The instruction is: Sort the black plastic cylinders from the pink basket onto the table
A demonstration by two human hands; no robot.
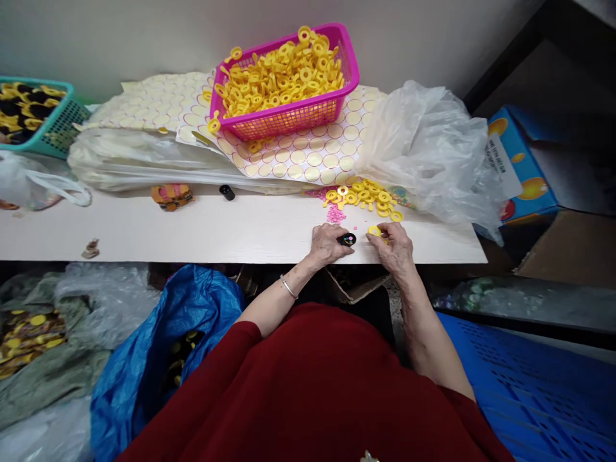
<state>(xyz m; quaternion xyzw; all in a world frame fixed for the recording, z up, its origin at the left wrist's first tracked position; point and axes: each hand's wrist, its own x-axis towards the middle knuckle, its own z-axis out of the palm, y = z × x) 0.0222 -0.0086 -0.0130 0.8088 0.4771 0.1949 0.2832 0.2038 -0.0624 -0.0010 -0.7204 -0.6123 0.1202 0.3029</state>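
My left hand (pixel 328 244) is closed around a small black cup (pixel 347 240) with tiny coloured pieces showing in its mouth, near the table's front edge. To its right, my right hand (pixel 395 247) pinches a yellow plastic ring (pixel 374 231) between thumb and fingers. The ring and the cup are apart. Just behind both hands lies a loose heap of yellow rings (pixel 368 194), some with short tabs. Beside that heap, small pink pieces (pixel 335 213) are scattered on the white tabletop (pixel 260 228).
A pink basket (pixel 289 122) full of yellow rings stands on sticker sheets (pixel 317 157) at the back. Clear plastic bags (pixel 428 147) lie at right. Another black cup (pixel 227 192) and an orange patterned item (pixel 172 196) sit leftward. A teal basket (pixel 62 128) is far left; a blue bag (pixel 139 359) stands below.
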